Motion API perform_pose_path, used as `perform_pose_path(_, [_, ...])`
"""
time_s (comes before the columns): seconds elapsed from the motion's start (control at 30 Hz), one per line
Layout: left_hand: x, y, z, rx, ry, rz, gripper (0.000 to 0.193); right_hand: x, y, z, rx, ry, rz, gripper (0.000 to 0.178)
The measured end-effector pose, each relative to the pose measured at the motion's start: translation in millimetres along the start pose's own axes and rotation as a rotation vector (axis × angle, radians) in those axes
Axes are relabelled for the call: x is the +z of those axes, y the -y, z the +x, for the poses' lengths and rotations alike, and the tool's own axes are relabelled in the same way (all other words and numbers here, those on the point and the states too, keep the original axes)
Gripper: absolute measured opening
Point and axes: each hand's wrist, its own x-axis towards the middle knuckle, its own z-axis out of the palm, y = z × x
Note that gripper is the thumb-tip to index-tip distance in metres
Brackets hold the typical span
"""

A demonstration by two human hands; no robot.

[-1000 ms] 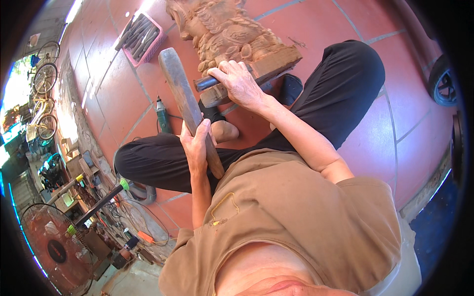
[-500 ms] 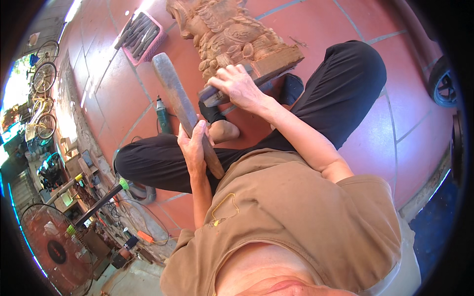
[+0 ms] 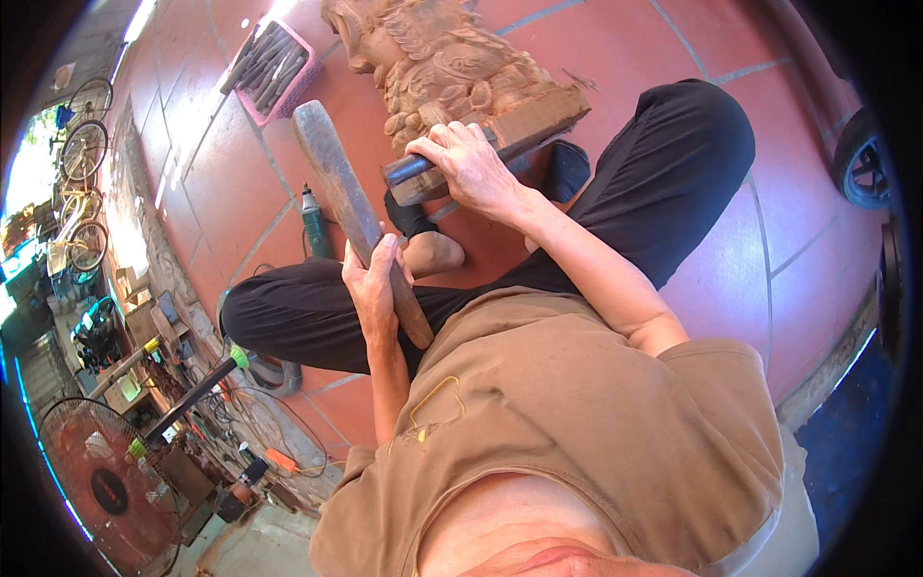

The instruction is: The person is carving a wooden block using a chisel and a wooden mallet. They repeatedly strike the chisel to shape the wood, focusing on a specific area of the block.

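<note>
My left hand (image 3: pixel 371 281) is wrapped round a long wooden mallet (image 3: pixel 338 173), whose thick end points up and away while its narrow end rests near my lap. My right hand (image 3: pixel 471 171) closes over a dark, round-ended chisel (image 3: pixel 408 170) at the near edge of a carved wooden sculpture (image 3: pixel 447 72). The chisel's butt sticks out left of my fingers. Its cutting end is hidden behind the hand and the block. Dense relief covers the brown sculpture, and its flat base (image 3: pixel 543 115) faces toward my right knee.
A pink basket (image 3: pixel 310 72) of several chisel-like tools stands at the far left. A green rotary tool (image 3: pixel 314 223) lies on the tiled floor beside my left knee. At the left are a fan (image 3: pixel 111 490), cables and bicycles (image 3: pixel 87 151); a wheel (image 3: pixel 863 163) stands far right.
The chisel in my right hand has tilted slightly, its butt shifting a little left and upward. The mallet has moved only slightly left; the sculpture looks nearly unmoved.
</note>
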Motion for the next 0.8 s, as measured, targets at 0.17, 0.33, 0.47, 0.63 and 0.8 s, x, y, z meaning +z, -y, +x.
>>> perform_pose_path(0.17, [4, -3, -2, 0.069, 0.026, -0.002, 0.033, -1, 0, 1, 0.017, -0.023, 0.046, 0.042])
perform_pose_path(0.33, [6, -13, -7, 0.137, 0.019, -0.018, 0.033, -4, 7, 4, 0.018, -0.035, 0.106, 0.042])
perform_pose_path(0.47, [7, -16, -9, 0.166, 0.01, -0.002, 0.034, -4, 7, 2, 0.022, -0.018, 0.081, 0.042])
perform_pose_path(0.63, [9, -14, -11, 0.167, 0.014, 0.018, 0.036, -7, 7, 4, 0.018, -0.047, 0.085, 0.041])
perform_pose_path(0.8, [9, -9, -10, 0.145, 0.021, 0.017, 0.036, -5, 4, 4, 0.029, -0.062, 0.086, 0.04])
